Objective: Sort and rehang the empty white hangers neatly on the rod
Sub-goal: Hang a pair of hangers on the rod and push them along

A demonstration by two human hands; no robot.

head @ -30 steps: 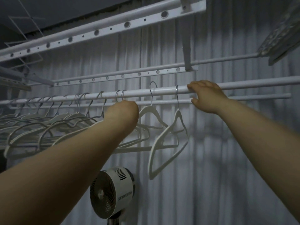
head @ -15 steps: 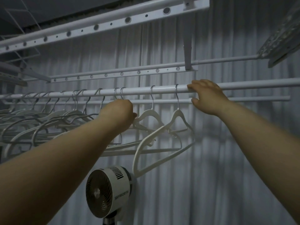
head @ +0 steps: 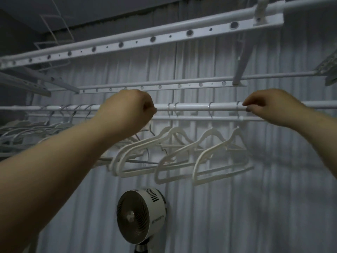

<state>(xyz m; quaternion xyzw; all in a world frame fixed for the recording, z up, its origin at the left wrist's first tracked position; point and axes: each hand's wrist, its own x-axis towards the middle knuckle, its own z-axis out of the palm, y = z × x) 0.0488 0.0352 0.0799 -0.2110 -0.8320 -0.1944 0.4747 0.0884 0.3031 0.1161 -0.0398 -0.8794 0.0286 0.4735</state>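
A white rod (head: 193,107) runs across at hand height. Several white hangers hang from it: a packed bunch at the left (head: 27,131), then more spaced ones, with the rightmost hanger (head: 221,162) hooked just left of my right hand. My left hand (head: 130,111) is a closed fist in front of the rod. A hanger neck (head: 150,129) drops from under it, and the hook is hidden inside the fist. My right hand (head: 269,106) pinches the rod with thumb below and fingertips on top, right beside the rightmost hook (head: 238,106).
A perforated white rail (head: 164,38) and a second rail (head: 164,86) run above the rod, and a thinner bar (head: 191,117) runs behind it. A white standing fan (head: 141,215) is below the hangers. Pleated curtain fills the background. Right of my right hand the rod carries no hangers.
My left hand rose from the hanger bodies up to the rod and closed into a fist. My right hand went from lying over the rod to pinching it. The spaced hangers swung and turned.
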